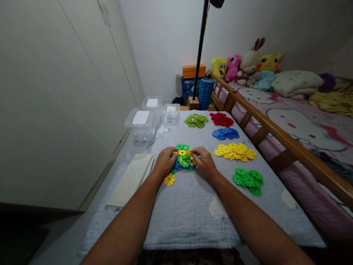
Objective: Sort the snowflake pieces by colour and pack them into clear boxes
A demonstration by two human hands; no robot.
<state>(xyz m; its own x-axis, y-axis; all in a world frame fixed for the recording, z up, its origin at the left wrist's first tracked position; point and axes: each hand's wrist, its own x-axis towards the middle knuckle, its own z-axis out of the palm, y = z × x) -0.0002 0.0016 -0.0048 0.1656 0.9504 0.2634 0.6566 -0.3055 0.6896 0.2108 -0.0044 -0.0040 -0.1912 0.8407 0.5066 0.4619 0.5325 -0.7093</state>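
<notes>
A mixed heap of notched plastic snowflake discs (183, 159), yellow, green and blue, lies in the middle of the cloth-covered table. At its left edge is my left hand (164, 161), its fingers and thumb bent together on the discs. From the right side, my right hand (204, 162) pinches at the discs with thumb and fingertips. Which single pieces the fingers grip is hard to make out. One yellow disc (169, 179) lies apart, just below my left hand.
Sorted piles line the right: green discs (248, 180), yellow discs (235, 152), blue discs (225, 133), red pieces (221, 119) and light green pieces (196, 120). Clear plastic boxes (142, 127) stand back left, near a folded cloth (131, 180). A wooden bed rail (259, 127) borders the right side.
</notes>
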